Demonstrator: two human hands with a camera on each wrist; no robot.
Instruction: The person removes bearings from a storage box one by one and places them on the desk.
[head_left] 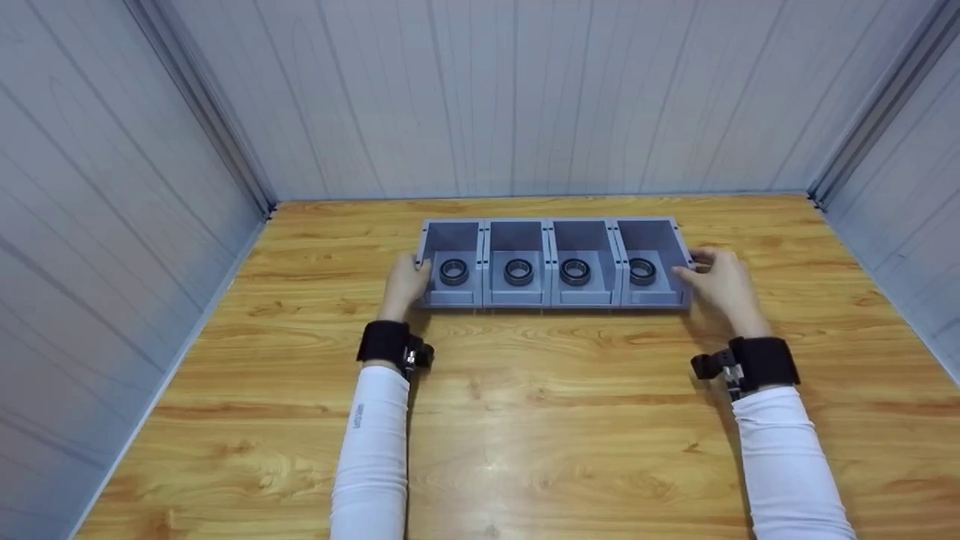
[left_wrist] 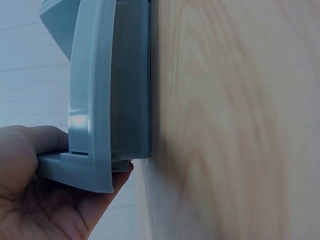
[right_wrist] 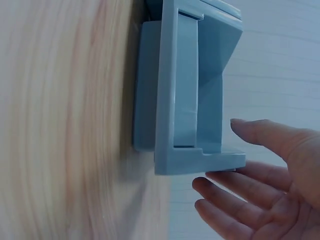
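A row of several joined grey plastic storage bins (head_left: 516, 298) rests on the wooden table. Each bin has one dark metal ring bearing lying flat in it, from the leftmost bearing (head_left: 454, 272) to the rightmost bearing (head_left: 642, 271). At the row's left end my left hand (head_left: 406, 283) grips the side wall, thumb inside and fingers outside and underneath. My right hand (head_left: 721, 285) is at the right end wall, its thumb over the inner side and its fingers outside. In the right wrist view a gap shows between that thumb (right_wrist: 250, 131) and the wall.
The wood-grain table (head_left: 480, 420) stretches in front of the bins. Pale panel walls (head_left: 480, 97) enclose it at the back and both sides. Each wrist wears a black strap with a camera, the left strap (head_left: 384, 342) and the right strap (head_left: 766, 361).
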